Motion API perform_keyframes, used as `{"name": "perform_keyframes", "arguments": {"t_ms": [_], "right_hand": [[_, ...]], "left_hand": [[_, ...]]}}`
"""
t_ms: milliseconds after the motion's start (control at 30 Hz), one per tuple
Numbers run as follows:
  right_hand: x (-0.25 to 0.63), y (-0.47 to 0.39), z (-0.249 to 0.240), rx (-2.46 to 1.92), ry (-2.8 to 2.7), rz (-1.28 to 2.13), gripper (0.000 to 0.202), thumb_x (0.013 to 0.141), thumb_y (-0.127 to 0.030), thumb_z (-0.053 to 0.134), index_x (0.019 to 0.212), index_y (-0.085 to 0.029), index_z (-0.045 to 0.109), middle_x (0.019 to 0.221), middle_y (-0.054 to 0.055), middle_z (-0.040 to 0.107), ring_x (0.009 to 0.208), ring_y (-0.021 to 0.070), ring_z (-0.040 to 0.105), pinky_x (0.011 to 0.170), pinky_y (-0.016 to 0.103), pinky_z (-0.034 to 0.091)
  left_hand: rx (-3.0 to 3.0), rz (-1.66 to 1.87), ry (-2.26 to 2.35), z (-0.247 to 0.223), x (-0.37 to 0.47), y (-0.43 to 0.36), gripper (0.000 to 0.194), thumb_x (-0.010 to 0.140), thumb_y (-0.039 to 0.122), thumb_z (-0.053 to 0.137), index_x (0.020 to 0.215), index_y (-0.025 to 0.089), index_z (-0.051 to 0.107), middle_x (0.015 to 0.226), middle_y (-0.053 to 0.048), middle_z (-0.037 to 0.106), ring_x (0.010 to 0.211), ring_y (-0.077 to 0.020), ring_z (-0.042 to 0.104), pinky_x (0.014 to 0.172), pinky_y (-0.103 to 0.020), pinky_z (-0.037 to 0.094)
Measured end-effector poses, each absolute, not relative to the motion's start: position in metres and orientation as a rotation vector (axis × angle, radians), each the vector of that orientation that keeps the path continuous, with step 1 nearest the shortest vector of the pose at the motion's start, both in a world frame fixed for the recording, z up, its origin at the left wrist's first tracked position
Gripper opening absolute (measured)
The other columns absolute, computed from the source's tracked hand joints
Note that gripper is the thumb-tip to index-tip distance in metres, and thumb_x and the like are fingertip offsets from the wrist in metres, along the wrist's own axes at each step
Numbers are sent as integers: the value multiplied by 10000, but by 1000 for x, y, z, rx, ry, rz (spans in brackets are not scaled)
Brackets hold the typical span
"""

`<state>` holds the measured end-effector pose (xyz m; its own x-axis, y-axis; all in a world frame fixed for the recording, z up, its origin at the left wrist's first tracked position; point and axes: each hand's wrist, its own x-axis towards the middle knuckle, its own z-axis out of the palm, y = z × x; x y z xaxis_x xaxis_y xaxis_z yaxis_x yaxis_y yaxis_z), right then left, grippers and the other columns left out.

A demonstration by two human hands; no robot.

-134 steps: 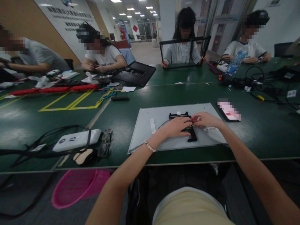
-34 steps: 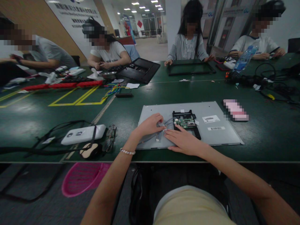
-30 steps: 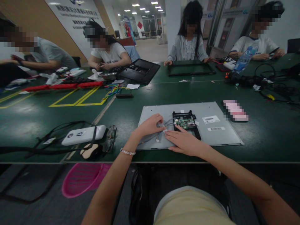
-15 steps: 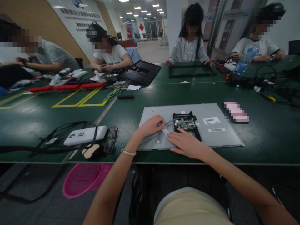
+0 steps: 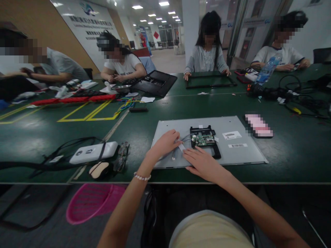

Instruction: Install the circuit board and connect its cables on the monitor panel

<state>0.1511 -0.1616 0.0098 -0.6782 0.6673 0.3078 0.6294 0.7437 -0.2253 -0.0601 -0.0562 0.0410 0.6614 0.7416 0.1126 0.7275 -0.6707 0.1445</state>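
Observation:
A grey flat display panel (image 5: 248,153) lies back side up on the green table before me. A black bracket (image 5: 217,151) with a green circuit board (image 5: 203,139) is on its middle. Grey cables (image 5: 186,137) run leftward from the board, beneath my left hand (image 5: 167,144). That hand's fingers are curled together at the upper end of a pale strip of tape (image 5: 181,147) lying over the cables. My right hand (image 5: 201,163) rests flat on the panel, fingers stretched out, their tips at the strip's lower end. A small white connector (image 5: 173,158) shows below the strip.
A pink-screened phone (image 5: 258,125) lies right of the panel. To the left are a white power bank (image 5: 93,152), glasses (image 5: 121,156), a mouse (image 5: 99,170) and black cables. Co-workers sit across the table, one holding a black frame (image 5: 210,86). A pink basket (image 5: 89,203) stands below the edge.
The view has tilted up slightly. Both hands stay at the strip on the panel, with hardly any shift. Across the table, a co-worker's hand has moved a little on the black frame.

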Motion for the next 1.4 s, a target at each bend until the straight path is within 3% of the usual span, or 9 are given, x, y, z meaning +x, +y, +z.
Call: {"name": "perform_keyframes", "arguments": {"t_ms": [200,400,1000,1400], "right_hand": [[151,-164,4,-1014,-2520,188,471,949,-298,486,1385,-120,487,1450,127,498,1351,255,437,1139,466,337],[153,-170,2,-1038,-2459,241,486,945,-296,472,1403,-135,476,1432,121,520,1354,243,439,1138,450,351],[156,-180,1,-1032,-2412,280,534,918,-313,517,1420,-142,458,1454,125,493,1367,234,425,1153,447,340],[157,-183,10,-1032,-2338,302,467,905,-270,537,1361,-170,521,1434,125,513,1317,239,481,1108,439,402]], "left_hand": [[2716,191,1726,46,-32,-114,144,922,252,499,960,159,601,1004,-118,641,927,-266,616,816,-392,465],[2531,637,1976,8,-16,-147,345,965,211,378,1269,151,529,1363,-149,555,1235,-272,535,1025,-430,411],[2614,677,1933,4,-22,-154,377,981,268,372,1295,148,543,1384,-144,550,1279,-278,517,1052,-451,414],[2628,682,1898,3,-22,-153,374,977,267,378,1306,166,522,1389,-138,544,1291,-277,505,1059,-459,408]]}}
